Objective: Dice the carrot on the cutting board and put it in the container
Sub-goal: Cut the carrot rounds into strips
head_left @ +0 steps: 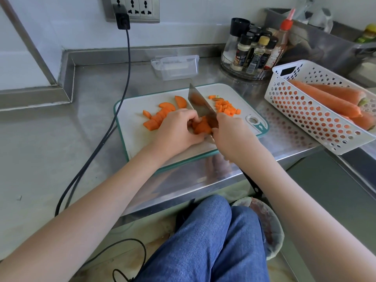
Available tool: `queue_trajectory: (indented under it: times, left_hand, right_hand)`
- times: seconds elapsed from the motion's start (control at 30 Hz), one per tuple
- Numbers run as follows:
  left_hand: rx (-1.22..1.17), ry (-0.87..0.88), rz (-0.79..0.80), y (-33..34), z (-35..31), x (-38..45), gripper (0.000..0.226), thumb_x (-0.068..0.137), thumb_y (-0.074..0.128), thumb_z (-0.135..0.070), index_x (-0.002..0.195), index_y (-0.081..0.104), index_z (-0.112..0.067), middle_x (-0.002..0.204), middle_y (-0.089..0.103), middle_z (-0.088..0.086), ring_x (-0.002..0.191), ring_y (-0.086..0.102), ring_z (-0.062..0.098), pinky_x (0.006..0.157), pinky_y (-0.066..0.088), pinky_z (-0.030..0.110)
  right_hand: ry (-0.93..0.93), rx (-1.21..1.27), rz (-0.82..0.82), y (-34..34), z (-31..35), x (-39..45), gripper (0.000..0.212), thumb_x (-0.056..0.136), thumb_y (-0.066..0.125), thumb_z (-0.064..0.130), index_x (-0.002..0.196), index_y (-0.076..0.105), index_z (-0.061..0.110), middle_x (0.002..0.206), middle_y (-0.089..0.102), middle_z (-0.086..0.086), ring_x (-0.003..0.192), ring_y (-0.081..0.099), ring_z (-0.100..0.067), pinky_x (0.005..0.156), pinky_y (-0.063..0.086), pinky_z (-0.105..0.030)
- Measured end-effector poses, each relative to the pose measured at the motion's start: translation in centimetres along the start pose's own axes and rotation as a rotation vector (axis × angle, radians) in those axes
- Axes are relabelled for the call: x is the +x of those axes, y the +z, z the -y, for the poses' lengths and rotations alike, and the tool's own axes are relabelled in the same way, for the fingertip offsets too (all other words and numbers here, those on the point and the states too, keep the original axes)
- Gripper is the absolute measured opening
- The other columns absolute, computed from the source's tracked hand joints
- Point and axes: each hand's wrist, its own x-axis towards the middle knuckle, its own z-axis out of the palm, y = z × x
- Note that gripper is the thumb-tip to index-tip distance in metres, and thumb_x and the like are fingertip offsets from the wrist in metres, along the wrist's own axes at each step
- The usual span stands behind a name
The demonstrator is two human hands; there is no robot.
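A white cutting board (138,127) with a teal rim lies on the steel counter. On it, my left hand (177,129) presses down on a stack of carrot slices (200,126). My right hand (232,135) grips the handle of a cleaver (200,104), whose blade stands on edge just right of my left fingers. More thick carrot slices (160,116) lie to the left of the blade. A small pile of diced carrot (225,106) sits to its right. A clear plastic container (176,67) stands empty behind the board.
A white perforated basket (305,110) with whole carrots (325,98) sits at the right, overhanging the counter edge. A spice rack (252,51) stands at the back right. A black power cable (122,98) runs down the counter left of the board. A lined bin (266,224) is on the floor.
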Motion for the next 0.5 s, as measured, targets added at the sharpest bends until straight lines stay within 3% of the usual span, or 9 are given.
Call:
queue_trajectory:
  times: [0.13, 0.2, 0.27, 0.4, 0.43, 0.5]
  left_hand:
    - [-0.034, -0.011, 0.006, 0.0, 0.1, 0.2, 0.023, 0.064, 0.080, -0.019, 0.076, 0.063, -0.007, 0.086, 0.065, 0.006, 0.080, 0.062, 0.017, 0.076, 0.048, 0.028]
    - [-0.044, -0.019, 0.014, 0.0, 0.1, 0.2, 0.025, 0.065, 0.080, -0.019, 0.080, 0.064, -0.006, 0.089, 0.065, 0.006, 0.081, 0.062, 0.016, 0.074, 0.047, 0.020]
    - [-0.045, -0.028, 0.020, 0.1, 0.1, 0.3, 0.028, 0.065, 0.082, -0.020, 0.081, 0.064, -0.006, 0.091, 0.065, 0.006, 0.082, 0.063, 0.015, 0.076, 0.048, 0.021]
    - [-0.077, -0.035, 0.022, 0.2, 0.1, 0.6, 0.026, 0.065, 0.082, -0.017, 0.079, 0.063, -0.007, 0.093, 0.065, 0.009, 0.084, 0.064, 0.015, 0.079, 0.049, 0.018]
    - [-0.079, -0.032, 0.025, 0.3, 0.0, 0.6, 0.025, 0.065, 0.082, -0.017, 0.078, 0.063, -0.009, 0.093, 0.065, 0.008, 0.084, 0.064, 0.015, 0.078, 0.049, 0.018]
    - [-0.075, -0.019, 0.030, 0.3, -0.1, 0.7, 0.022, 0.066, 0.081, -0.019, 0.078, 0.063, -0.013, 0.090, 0.065, 0.006, 0.083, 0.063, 0.015, 0.078, 0.049, 0.020]
  right_hand:
    - [-0.005, 0.055, 0.001, -0.3, -0.4, -0.3, 0.005, 0.097, 0.040, 0.014, 0.092, 0.038, 0.015, 0.074, 0.045, -0.006, 0.078, 0.062, -0.036, 0.065, 0.052, -0.042]
    - [-0.009, 0.061, -0.020, -0.4, -0.1, 0.2, 0.006, 0.097, 0.041, 0.015, 0.092, 0.039, 0.014, 0.082, 0.050, -0.011, 0.082, 0.063, -0.038, 0.068, 0.053, -0.043]
    - [0.006, 0.033, -0.033, -0.7, -0.3, 0.6, 0.003, 0.097, 0.042, 0.014, 0.096, 0.043, 0.011, 0.091, 0.053, -0.015, 0.086, 0.062, -0.038, 0.067, 0.050, -0.042]
    - [0.059, 0.068, -0.026, -2.0, -1.7, 0.8, 0.017, 0.097, 0.044, 0.019, 0.107, 0.049, 0.006, 0.105, 0.059, -0.020, 0.088, 0.064, -0.037, 0.073, 0.054, -0.046]
    - [0.059, 0.094, -0.040, -2.3, -1.9, 0.5, 0.014, 0.097, 0.043, 0.019, 0.103, 0.048, 0.007, 0.102, 0.060, -0.020, 0.082, 0.064, -0.037, 0.070, 0.055, -0.047]
    - [0.060, 0.156, -0.067, -2.7, -2.0, 0.0, 0.011, 0.097, 0.042, 0.019, 0.092, 0.041, 0.009, 0.087, 0.057, -0.016, 0.059, 0.063, -0.033, 0.049, 0.055, -0.040]
